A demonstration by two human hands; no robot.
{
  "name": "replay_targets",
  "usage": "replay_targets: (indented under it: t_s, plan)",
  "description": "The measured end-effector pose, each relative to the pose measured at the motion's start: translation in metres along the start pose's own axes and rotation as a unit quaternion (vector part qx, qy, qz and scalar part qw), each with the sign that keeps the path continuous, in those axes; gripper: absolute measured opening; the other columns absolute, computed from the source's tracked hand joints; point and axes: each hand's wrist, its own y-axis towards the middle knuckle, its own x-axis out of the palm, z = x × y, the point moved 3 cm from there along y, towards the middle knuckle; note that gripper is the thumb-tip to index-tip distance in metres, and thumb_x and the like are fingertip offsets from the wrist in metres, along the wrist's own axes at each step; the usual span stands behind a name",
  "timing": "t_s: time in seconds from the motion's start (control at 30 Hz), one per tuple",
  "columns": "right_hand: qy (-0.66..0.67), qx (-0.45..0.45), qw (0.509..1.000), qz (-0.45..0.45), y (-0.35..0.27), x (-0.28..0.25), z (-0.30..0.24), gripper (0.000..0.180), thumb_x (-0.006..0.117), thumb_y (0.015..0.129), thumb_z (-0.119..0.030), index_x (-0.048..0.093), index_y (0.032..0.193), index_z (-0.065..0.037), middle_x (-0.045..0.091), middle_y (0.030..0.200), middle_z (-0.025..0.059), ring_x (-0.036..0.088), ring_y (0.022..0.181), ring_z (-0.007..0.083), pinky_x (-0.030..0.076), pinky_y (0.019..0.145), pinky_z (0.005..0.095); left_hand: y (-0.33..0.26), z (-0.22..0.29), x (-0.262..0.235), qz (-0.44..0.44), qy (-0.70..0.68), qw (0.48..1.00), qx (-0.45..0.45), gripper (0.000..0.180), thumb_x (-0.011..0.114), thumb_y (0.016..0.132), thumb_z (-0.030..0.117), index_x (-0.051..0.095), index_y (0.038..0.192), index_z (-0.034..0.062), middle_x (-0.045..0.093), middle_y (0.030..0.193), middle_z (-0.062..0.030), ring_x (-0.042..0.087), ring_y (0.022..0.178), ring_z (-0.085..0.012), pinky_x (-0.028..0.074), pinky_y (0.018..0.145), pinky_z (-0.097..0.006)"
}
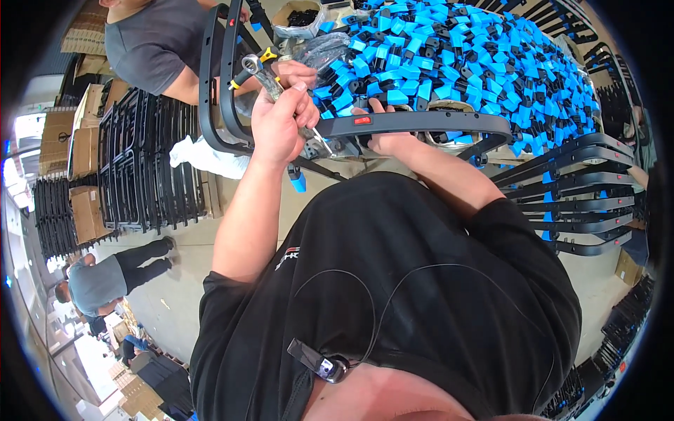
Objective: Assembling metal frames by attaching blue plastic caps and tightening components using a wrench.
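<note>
Two wrenches [254, 69], one curved black bar [421, 123], countless blue-black clips [449, 56], three other people [151, 42].

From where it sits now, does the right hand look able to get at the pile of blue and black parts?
Probably yes. The right hand grips the curved black bar, and the pile of blue and black parts lies just beyond it with nothing between. It would have to let go of the bar first.

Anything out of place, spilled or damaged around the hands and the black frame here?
Nothing stands out. The left hand holds a wrench, the right hand grips the black frame; the blue-and-black parts lie heaped.
</note>
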Motion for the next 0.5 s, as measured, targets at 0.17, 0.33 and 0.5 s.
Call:
replay_targets:
  t_s: [0.17,0.33,0.5]
  plan:
    - [0.007,0.051,0.998,-0.041,0.001,0.007,0.010,0.080,0.076,0.076,-0.025,0.042,0.148,-0.028,0.038,0.150,0.0165,0.049,0.126,0.0470,0.044,0.106,0.0566,-0.003,0.000,0.001,0.015,-0.014,1.000,0.011,0.005,0.057,0.098,0.005,0.054,0.094,0.0067,0.045,0.067,0.0003,0.041,0.051,-0.0099,0.038,0.051,-0.030]
    - [0.209,0.001,0.972,0.107,-0.015,-0.010,0.017,0.065,0.084,0.068,-0.026,0.059,0.128,-0.018,0.052,0.132,0.0145,0.053,0.123,0.0360,0.046,0.104,0.0470,-0.001,0.000,0.002,0.010,-0.001,1.000,0.015,0.006,0.060,0.097,0.006,0.054,0.096,0.0055,0.045,0.066,0.0010,0.041,0.052,-0.0100,0.039,0.053,-0.030]
    - [0.332,-0.008,0.915,0.227,-0.029,-0.059,0.036,0.046,0.084,0.073,-0.016,0.058,0.110,-0.011,0.058,0.115,0.0107,0.058,0.107,0.0318,0.049,0.096,0.0441,-0.006,0.000,0.001,0.024,0.005,0.999,0.024,0.007,0.061,0.097,0.006,0.054,0.097,0.0048,0.044,0.066,0.0012,0.041,0.053,-0.0099,0.039,0.053,-0.031]
